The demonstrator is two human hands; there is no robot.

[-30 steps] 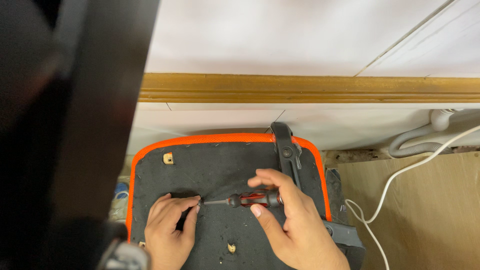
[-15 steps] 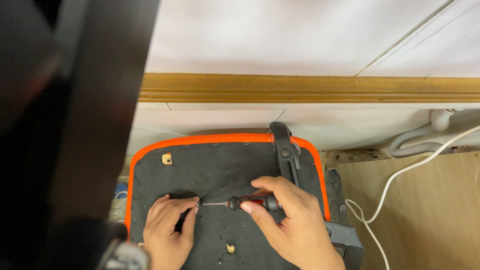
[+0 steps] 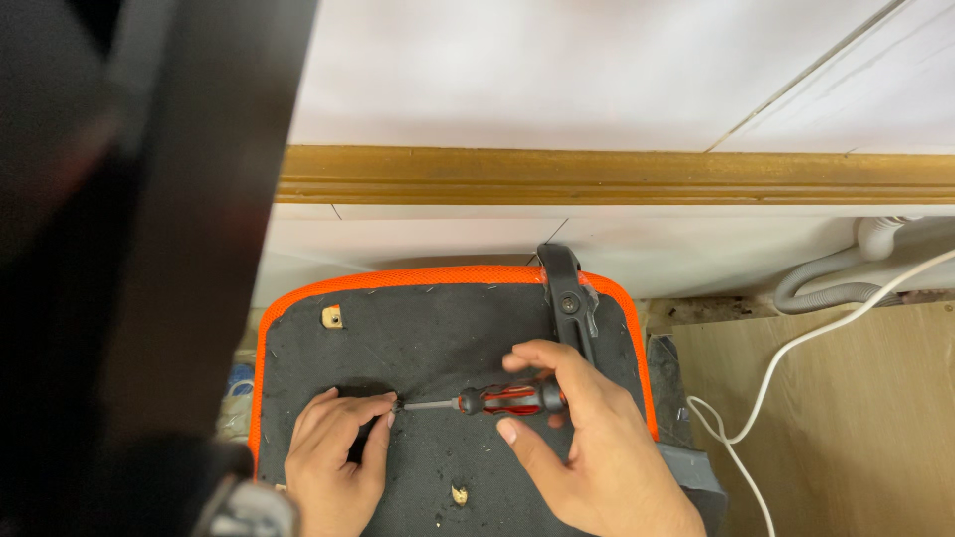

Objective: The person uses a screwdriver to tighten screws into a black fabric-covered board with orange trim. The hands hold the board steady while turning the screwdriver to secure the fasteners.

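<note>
Head view: looks straight down on an upturned chair seat and two bare hands at work on it.
Seat: black fabric underside of a chair seat with an orange mesh rim (image 3: 298, 298), lying flat on the floor close to a white wall.
Tool: screwdriver with a red and black handle and a thin metal shaft (image 3: 497, 400), lying nearly level across the seat, its tip pointing left to a spot just at the left fingertips.
Right hand: right hand (image 3: 587, 438) curls around the rear of the handle, fingers over the top, thumb stretched out below and apart from the handle.
Left hand: left hand (image 3: 338, 452) rests on the fabric, thumb and forefinger pinched together at the tip of the shaft; what they pinch is too small to tell.
Bracket: grey plastic arm bracket (image 3: 567, 293) stands at the far edge of the seat, just beyond the right hand.
Fittings: small pale threaded insert (image 3: 333, 316) near the far left corner; another (image 3: 460, 493) between the wrists.
Surroundings: brown wooden moulding (image 3: 617, 175) along the wall; white cable (image 3: 796, 348) and grey ribbed hose (image 3: 826, 288) over light wooden flooring at right.
</note>
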